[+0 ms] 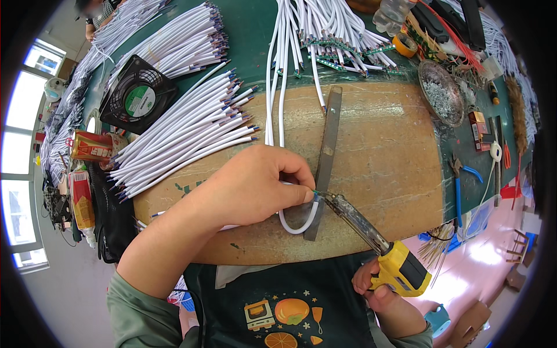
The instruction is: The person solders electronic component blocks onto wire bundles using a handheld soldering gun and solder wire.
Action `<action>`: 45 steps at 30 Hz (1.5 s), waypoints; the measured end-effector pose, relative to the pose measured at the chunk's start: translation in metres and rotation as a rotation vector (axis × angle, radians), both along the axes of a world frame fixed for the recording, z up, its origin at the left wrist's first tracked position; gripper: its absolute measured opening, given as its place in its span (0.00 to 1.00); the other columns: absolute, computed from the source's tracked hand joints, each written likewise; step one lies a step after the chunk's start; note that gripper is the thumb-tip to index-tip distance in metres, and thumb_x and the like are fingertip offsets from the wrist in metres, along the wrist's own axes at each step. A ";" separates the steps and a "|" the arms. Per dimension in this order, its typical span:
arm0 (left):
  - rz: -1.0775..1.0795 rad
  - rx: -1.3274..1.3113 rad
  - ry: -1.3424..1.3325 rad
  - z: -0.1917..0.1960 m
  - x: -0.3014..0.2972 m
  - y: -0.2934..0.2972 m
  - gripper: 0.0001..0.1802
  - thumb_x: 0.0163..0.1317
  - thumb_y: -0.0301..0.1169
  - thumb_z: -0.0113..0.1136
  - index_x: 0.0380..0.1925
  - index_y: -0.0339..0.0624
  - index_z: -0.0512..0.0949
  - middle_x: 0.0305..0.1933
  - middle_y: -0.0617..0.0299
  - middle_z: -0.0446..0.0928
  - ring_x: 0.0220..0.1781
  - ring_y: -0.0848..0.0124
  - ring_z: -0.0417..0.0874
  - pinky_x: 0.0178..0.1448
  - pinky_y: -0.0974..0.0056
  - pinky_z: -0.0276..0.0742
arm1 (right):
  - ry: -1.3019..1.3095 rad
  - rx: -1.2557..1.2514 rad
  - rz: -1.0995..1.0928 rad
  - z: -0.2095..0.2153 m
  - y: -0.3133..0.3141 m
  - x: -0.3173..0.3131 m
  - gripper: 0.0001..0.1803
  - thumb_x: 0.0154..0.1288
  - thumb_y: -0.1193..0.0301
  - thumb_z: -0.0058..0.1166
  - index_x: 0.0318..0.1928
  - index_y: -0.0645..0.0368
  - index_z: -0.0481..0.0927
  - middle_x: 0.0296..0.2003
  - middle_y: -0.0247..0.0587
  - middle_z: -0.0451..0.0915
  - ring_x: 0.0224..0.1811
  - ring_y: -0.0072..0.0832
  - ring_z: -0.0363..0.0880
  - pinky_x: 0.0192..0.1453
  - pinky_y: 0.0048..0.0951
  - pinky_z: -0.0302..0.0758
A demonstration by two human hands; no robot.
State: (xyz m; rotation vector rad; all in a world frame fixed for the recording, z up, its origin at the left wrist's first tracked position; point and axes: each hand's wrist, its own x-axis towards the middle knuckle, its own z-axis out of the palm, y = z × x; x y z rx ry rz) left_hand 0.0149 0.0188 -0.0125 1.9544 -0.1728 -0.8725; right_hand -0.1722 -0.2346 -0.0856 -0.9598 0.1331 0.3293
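My left hand [252,185] is closed in a pinch near the board's front edge, its thumb and forefinger at the end of a white cable [292,230]. The cable loops below the fingers, and a bit of green shows at the fingertips. My right hand [371,281] grips the handle of a yellow soldering gun [406,268]. Its dark tip points up and left, reaching the cable end at my left fingertips; whether it touches is too small to tell. A flat grey metal bar [329,139] lies on the brown board [383,156], partly under the cable.
Bundles of white cables [191,127] lie at the left, beside a black fan [138,95]. More cables with green circuit strips [325,43] sit at the back. On the right are a metal dish [441,93] of small bits and blue-handled pliers [458,188]. Another person [101,14] is far left.
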 end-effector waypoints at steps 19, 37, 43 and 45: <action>-0.006 0.001 0.012 -0.001 0.001 0.000 0.06 0.55 0.25 0.65 0.33 0.36 0.82 0.30 0.66 0.80 0.32 0.80 0.77 0.38 0.73 0.72 | -0.105 -0.060 0.018 -0.006 -0.005 0.001 0.32 0.57 0.53 0.62 0.55 0.57 0.67 0.23 0.34 0.68 0.22 0.25 0.67 0.24 0.27 0.66; -0.277 0.120 -0.749 0.064 -0.016 0.022 0.09 0.46 0.23 0.66 0.30 0.37 0.81 0.27 0.61 0.79 0.29 0.73 0.77 0.34 0.70 0.71 | -0.229 -0.059 -0.107 0.008 -0.005 0.019 0.35 0.59 0.48 0.58 0.57 0.57 0.64 0.21 0.33 0.67 0.18 0.24 0.66 0.20 0.25 0.65; 0.423 0.022 -0.708 0.132 -0.042 0.048 0.27 0.58 0.28 0.57 0.58 0.33 0.67 0.34 0.63 0.76 0.26 0.85 0.73 0.22 0.81 0.62 | -0.283 0.007 -0.157 0.016 0.001 0.036 0.34 0.59 0.49 0.58 0.57 0.56 0.62 0.21 0.32 0.68 0.17 0.23 0.66 0.21 0.25 0.66; 0.487 -0.456 -0.706 0.148 -0.049 0.081 0.30 0.67 0.25 0.46 0.66 0.30 0.52 0.37 0.58 0.74 0.28 0.84 0.73 0.21 0.83 0.66 | -0.298 0.062 -0.137 0.021 0.006 0.043 0.34 0.59 0.49 0.58 0.56 0.56 0.62 0.21 0.32 0.68 0.17 0.23 0.65 0.20 0.25 0.65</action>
